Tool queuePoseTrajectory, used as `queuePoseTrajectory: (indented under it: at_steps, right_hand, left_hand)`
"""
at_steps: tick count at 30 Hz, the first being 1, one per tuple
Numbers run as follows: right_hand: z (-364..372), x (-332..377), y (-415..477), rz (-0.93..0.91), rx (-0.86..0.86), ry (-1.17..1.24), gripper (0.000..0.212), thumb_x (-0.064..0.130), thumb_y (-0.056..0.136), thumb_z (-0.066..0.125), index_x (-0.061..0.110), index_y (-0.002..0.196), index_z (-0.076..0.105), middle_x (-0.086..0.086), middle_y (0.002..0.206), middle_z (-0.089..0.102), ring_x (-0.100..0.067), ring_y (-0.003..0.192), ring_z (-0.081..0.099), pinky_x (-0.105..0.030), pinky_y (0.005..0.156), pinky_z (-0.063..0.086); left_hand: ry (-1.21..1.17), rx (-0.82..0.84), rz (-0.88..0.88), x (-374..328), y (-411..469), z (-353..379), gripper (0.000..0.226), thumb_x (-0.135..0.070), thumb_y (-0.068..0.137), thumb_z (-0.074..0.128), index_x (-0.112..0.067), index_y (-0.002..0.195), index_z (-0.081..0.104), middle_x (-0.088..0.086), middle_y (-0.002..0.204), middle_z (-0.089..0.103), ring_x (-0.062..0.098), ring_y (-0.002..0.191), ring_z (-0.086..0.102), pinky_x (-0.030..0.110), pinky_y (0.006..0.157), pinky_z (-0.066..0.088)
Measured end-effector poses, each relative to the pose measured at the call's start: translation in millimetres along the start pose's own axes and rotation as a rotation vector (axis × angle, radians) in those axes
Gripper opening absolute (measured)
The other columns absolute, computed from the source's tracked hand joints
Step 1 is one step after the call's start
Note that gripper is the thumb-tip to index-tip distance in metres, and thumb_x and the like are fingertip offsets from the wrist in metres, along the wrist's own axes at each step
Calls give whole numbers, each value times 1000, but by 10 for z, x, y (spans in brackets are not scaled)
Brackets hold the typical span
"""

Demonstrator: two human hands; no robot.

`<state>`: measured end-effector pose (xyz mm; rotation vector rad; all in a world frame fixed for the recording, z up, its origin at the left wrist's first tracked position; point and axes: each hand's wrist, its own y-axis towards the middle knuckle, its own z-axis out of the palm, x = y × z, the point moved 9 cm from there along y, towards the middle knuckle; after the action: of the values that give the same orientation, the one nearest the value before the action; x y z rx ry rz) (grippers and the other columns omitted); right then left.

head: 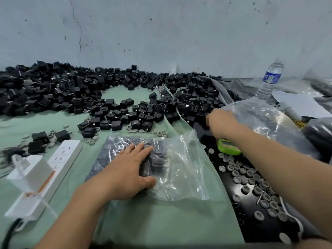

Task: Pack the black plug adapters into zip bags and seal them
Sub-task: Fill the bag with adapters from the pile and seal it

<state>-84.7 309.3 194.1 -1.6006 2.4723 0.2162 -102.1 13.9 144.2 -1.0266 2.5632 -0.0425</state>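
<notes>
A clear zip bag lies on the green cloth in front of me, its left half filled with rows of black plug adapters. My left hand presses flat on those packed adapters, fingers straight. A wide heap of loose black adapters stretches along the wall. My right hand reaches to the right end of that heap, at the edge of a large clear plastic bag. Its fingertips are hidden behind the hand, so whether it holds anything does not show.
A white power strip with a white charger plugged in lies at the left. Several grey caps are scattered on a black surface at the right, beside a green device. A water bottle stands at the back right.
</notes>
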Motion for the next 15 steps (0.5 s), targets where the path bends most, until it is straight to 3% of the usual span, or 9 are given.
queuePoseTrajectory:
  at_steps: [2, 4, 5, 6, 7, 8, 10, 13, 15]
  right_hand:
    - [-229, 1, -203, -5, -73, 237, 30, -1, 87, 58, 22, 104, 67, -8, 117, 55, -27, 98, 60, -32, 78, 44]
    - [-348, 104, -537, -71, -24, 535, 36, -4, 82, 63, 31, 92, 66, 4, 102, 65, -14, 85, 64, -27, 70, 46]
    - [-359, 219, -737, -117, 32, 650, 38, -2, 79, 68, 35, 90, 65, 12, 93, 69, -5, 79, 65, -25, 67, 50]
    - [-338, 357, -927, -161, 92, 717, 38, 2, 77, 73, 37, 90, 66, 13, 87, 70, 0, 77, 66, -23, 67, 53]
    - [-300, 491, -1086, -190, 143, 746, 38, 4, 74, 76, 38, 90, 68, 14, 87, 71, 1, 79, 67, -21, 70, 56]
    - [-252, 590, -1186, -199, 168, 765, 38, 4, 72, 76, 37, 91, 69, 13, 89, 72, 1, 83, 67, -22, 75, 58]
    - [-182, 692, -1255, -183, 153, 814, 38, 1, 71, 77, 32, 92, 72, 10, 92, 74, -4, 88, 70, -28, 82, 59]
    - [-107, 717, -1236, -154, 142, 952, 38, -4, 69, 81, 22, 96, 74, 4, 94, 77, -9, 91, 72, -33, 87, 59]
    - [-68, 727, -1231, -160, 135, 981, 41, -9, 67, 76, 21, 95, 76, 7, 93, 77, -6, 90, 73, -29, 87, 60]
  left_hand:
    - [-2, 23, 1, -17, -20, 3, 97, -63, 87, 60, -45, 159, -2, -17, 167, -11, 10, 154, -13, 36, 124, -3]
    - [-73, 5, -21, -26, -46, -66, 90, -60, 88, 64, -47, 159, 10, -16, 168, 6, 14, 155, 7, 39, 126, 11]
    - [-146, -55, -35, -42, -67, -148, 80, -58, 88, 66, -48, 155, 24, -14, 163, 27, 15, 147, 32, 40, 122, 28]
    - [-236, -162, -33, -82, -95, -256, 62, -57, 87, 67, -47, 144, 43, -15, 147, 51, 9, 126, 54, 38, 109, 44]
    - [-300, -298, -20, -150, -133, -362, 42, -60, 86, 64, -44, 125, 59, -20, 122, 65, 0, 103, 62, 34, 94, 52]
    - [-300, -404, -15, -251, -179, -437, 34, -67, 84, 57, -41, 104, 66, -22, 98, 70, -4, 86, 62, 32, 81, 54]
    - [-139, -471, -30, -540, -216, -406, 56, -83, 75, 36, -36, 80, 66, -19, 69, 66, -2, 67, 59, 28, 63, 47]
    - [81, -435, -70, -836, -177, -187, 71, -91, 69, 28, -32, 70, 67, -12, 60, 61, 10, 64, 58, 30, 55, 33]
    - [67, -344, -95, -844, -103, -90, 49, -79, 71, 48, -35, 74, 69, -13, 66, 63, 12, 71, 61, 30, 57, 34]
